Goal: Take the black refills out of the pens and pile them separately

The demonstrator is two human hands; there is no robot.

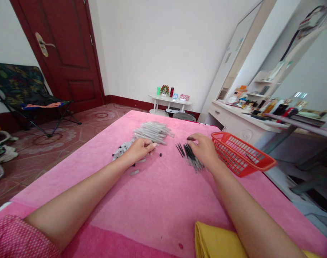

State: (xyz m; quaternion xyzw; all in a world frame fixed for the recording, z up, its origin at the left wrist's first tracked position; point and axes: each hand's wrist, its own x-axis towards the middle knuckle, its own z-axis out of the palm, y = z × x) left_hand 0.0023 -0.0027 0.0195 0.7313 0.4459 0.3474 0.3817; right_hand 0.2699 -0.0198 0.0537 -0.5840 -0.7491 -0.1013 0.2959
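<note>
Pink cloth-covered top (142, 200) w/ a pile of gray sticks (152, 132) twd far end, shorter whitish bits (123, 147) nr it, 1 tiny black bit (160, 154), thin dark sticks (190, 154), red basket (242, 166) @ R edge, folded yellow cloth (217, 240) up front.

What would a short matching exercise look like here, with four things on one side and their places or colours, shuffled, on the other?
1. Basket
2. Left hand
3. Folded cloth
4. Right hand

A. Beside the thin dark rods
B. Yellow
C. Red
D. Beside the pale grey sticks

Pairs: 1-C, 2-D, 3-B, 4-A
</note>
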